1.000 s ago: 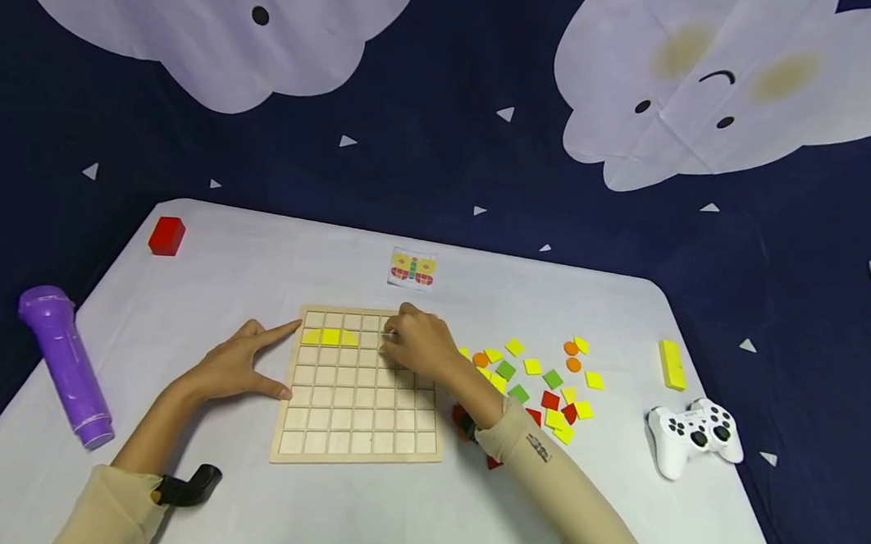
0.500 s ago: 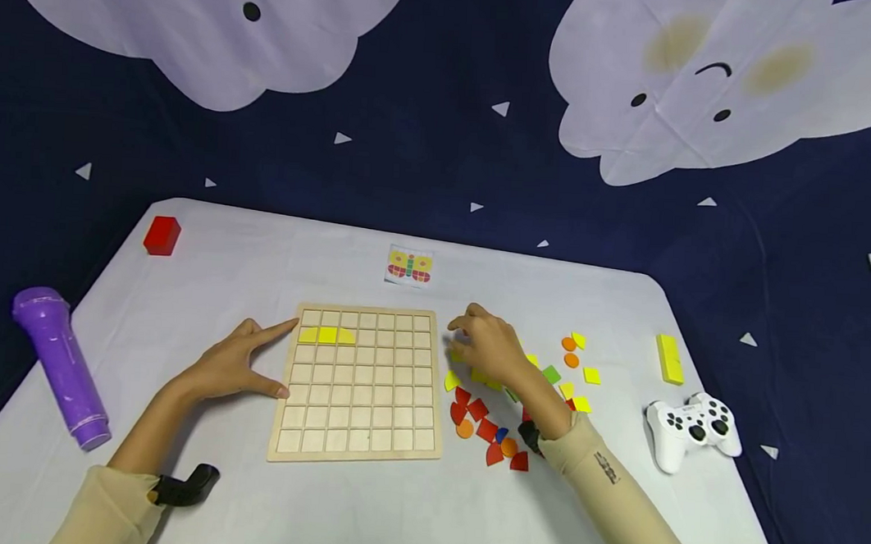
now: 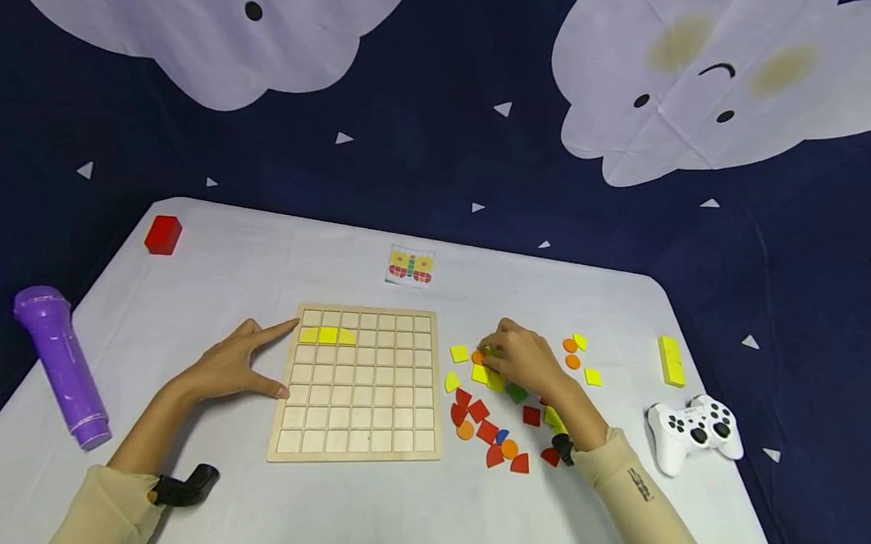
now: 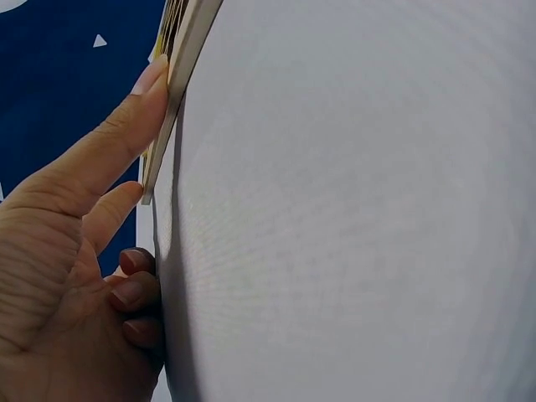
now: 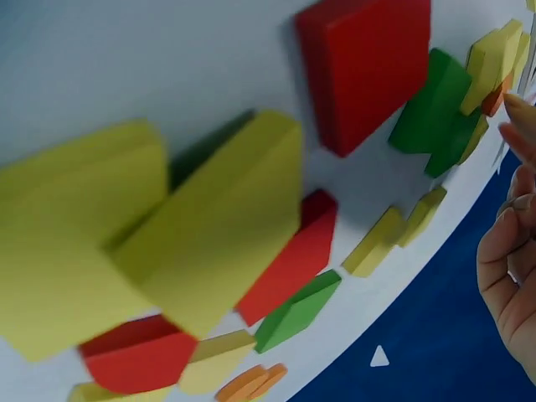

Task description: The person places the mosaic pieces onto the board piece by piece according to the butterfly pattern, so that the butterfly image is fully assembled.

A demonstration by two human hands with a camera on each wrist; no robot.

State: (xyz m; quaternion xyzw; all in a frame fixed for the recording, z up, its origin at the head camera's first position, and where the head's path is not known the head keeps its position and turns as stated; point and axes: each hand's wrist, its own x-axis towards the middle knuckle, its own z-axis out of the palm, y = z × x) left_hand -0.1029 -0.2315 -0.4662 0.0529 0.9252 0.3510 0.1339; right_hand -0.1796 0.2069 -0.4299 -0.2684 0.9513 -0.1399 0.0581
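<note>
A wooden grid board (image 3: 358, 395) lies on the white table. Its second row holds a yellow square (image 3: 328, 334) between two yellow curved-edge pieces. My left hand (image 3: 231, 364) touches the board's left edge with outstretched index finger and thumb; the left wrist view shows the other fingers curled under. My right hand (image 3: 530, 363) is over the loose pieces right of the board, fingers bent, fingertips close to an orange disc (image 3: 478, 357) and yellow squares (image 3: 480, 374). No piece shows between its fingertips, though the hand covers some of the pile.
A butterfly pattern card (image 3: 409, 266) lies behind the board. Red pieces (image 3: 487, 432) are scattered nearer me. A purple microphone-shaped object (image 3: 64, 367) and red block (image 3: 163, 235) lie left; a yellow block (image 3: 671, 361) and white game controller (image 3: 696, 432) lie right.
My right hand has moved from the board's upper right, out to the loose pieces, and further right among them. My left hand has stayed at the board's edge.
</note>
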